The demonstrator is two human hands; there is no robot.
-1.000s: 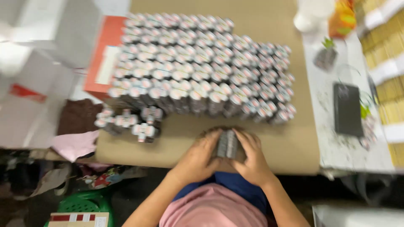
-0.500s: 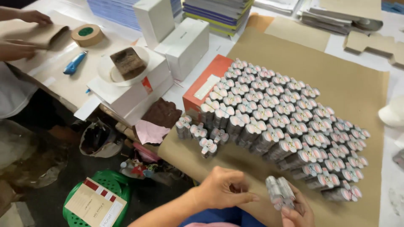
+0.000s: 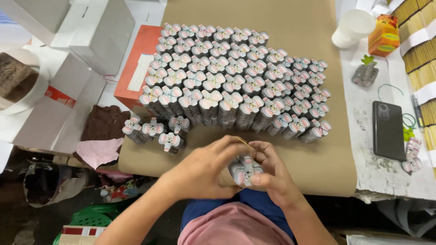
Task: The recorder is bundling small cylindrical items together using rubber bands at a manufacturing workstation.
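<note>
Two hands, left hand (image 3: 204, 172) and right hand (image 3: 272, 174), grip one card bundle (image 3: 245, 169)

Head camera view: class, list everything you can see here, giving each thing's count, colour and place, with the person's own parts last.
bundled card stacks: many, grey-pink, massed on the brown paper
brown paper: one sheet, covering the table
small cluster of stacks: about five, left front of the mass
red box: one, left of the stacks
white boxes: several, far left
white cup: one, top right
orange carton: one, beside the cup
phone: one, black, right
held stack: one, grey-pink, between both hands
rubber band: one, yellowish, stretched over the held stack
left hand: gripping the stack
right hand: gripping the stack
</note>
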